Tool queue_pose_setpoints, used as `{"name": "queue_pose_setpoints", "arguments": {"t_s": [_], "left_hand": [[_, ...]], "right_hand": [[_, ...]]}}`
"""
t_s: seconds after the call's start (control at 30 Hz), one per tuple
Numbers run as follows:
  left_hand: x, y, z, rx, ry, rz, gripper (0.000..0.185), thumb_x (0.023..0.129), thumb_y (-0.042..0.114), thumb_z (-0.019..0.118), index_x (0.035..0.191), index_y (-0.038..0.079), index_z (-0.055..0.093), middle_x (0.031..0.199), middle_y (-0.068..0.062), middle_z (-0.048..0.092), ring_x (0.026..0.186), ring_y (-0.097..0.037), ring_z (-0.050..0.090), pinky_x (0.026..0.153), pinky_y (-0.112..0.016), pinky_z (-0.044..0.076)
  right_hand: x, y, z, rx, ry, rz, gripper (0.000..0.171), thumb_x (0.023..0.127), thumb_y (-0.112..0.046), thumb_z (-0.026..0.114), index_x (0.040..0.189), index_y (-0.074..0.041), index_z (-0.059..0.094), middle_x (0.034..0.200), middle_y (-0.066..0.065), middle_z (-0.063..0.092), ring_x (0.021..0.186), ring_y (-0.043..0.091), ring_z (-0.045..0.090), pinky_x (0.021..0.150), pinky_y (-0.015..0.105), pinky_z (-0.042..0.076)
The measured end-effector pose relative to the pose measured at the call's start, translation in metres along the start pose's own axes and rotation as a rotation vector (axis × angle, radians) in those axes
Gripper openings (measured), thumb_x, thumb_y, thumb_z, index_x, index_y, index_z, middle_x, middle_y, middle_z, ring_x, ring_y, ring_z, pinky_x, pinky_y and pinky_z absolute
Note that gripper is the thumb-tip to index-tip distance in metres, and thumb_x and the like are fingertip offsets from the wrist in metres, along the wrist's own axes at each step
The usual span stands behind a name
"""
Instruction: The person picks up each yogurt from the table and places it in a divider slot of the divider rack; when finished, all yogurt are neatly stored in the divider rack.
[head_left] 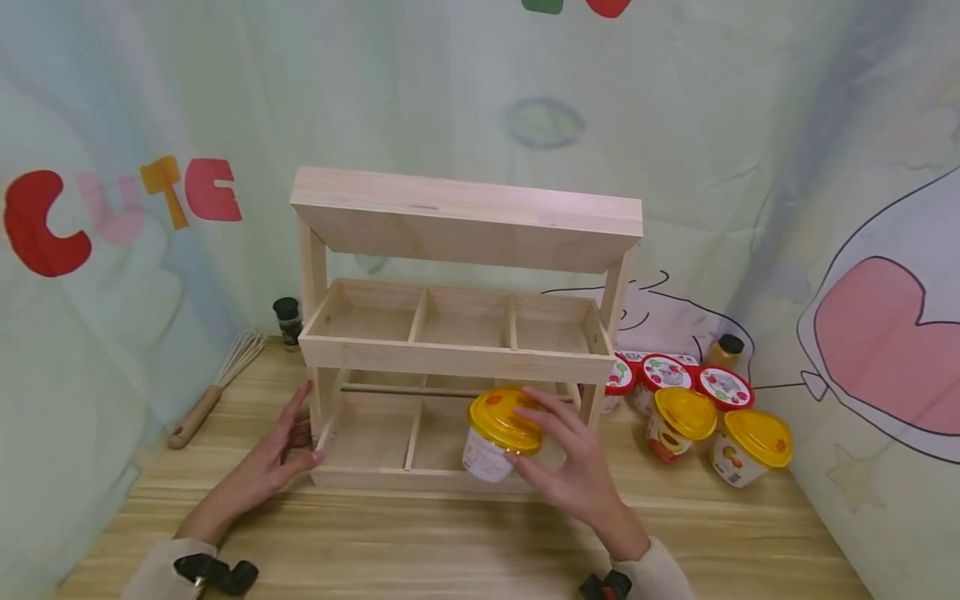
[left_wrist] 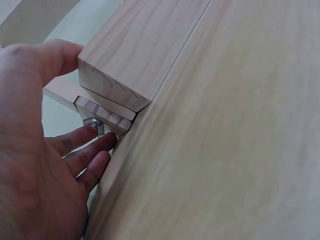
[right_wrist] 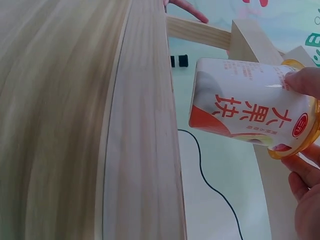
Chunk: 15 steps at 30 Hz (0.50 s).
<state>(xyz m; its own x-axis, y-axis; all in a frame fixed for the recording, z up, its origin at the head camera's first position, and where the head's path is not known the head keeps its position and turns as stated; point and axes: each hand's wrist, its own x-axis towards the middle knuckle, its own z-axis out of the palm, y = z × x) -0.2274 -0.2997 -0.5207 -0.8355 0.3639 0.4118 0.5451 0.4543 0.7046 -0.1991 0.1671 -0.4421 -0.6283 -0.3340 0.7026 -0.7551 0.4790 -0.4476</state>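
Right hand (head_left: 573, 467) grips a yellow-lidded cup (head_left: 498, 433) at the wooden rack (head_left: 457, 358); left hand (head_left: 273, 454), fingers straight, touches its post.

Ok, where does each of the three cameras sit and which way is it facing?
Head: forward and down at the pale wooden two-tier rack; both hands and sleeves show.
Left wrist: along the left hand resting against the rack's post.
Right wrist: past the right hand's fingertips pinching a yellow-lidded white cup.
Shared: the cup also shows in the head view.
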Motion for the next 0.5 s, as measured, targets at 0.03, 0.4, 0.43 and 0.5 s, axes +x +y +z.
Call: {"name": "queue_pose_setpoints", "arguments": {"t_s": [0.03,0.4,0.43,0.5], "left_hand": [[0.0,0.0,0.0,0.002,0.001,0.0,0.111,0.094,-0.002,0.075,0.174,0.015,-0.001,0.145,-0.045,0.051,0.119,0.012,0.057,0.089,-0.019,0.057],[-0.001,0.002,0.0,0.026,-0.004,-0.056,0.113,0.095,0.003,0.076,0.174,0.018,-0.002,0.148,-0.045,0.05,0.117,0.013,0.056,0.088,-0.021,0.057],[-0.001,0.002,0.0,0.029,-0.005,-0.059,0.113,0.095,0.004,0.076,0.174,0.019,-0.002,0.148,-0.045,0.05,0.117,0.013,0.056,0.089,-0.021,0.057],[-0.001,0.002,0.0,0.029,-0.007,-0.062,0.113,0.095,0.004,0.076,0.174,0.02,-0.003,0.148,-0.044,0.05,0.117,0.014,0.056,0.089,-0.021,0.057]], "right_hand": [[0.0,0.0,0.002,0.004,0.002,-0.003,0.058,0.08,-0.011,0.093,0.135,-0.018,0.073,0.155,0.01,0.062,0.136,0.033,0.064,0.111,0.03,0.055],[0.007,-0.002,0.032,0.06,0.041,-0.097,0.058,0.078,-0.008,0.093,0.132,-0.011,0.073,0.149,0.017,0.065,0.129,0.036,0.069,0.108,0.036,0.059],[0.008,-0.002,0.034,0.067,0.041,-0.107,0.057,0.078,-0.007,0.092,0.132,-0.01,0.073,0.148,0.019,0.065,0.128,0.036,0.069,0.107,0.037,0.06],[0.01,-0.003,0.038,0.065,0.039,-0.121,0.057,0.078,-0.008,0.092,0.132,-0.01,0.073,0.148,0.019,0.065,0.128,0.037,0.07,0.105,0.04,0.061]]}}
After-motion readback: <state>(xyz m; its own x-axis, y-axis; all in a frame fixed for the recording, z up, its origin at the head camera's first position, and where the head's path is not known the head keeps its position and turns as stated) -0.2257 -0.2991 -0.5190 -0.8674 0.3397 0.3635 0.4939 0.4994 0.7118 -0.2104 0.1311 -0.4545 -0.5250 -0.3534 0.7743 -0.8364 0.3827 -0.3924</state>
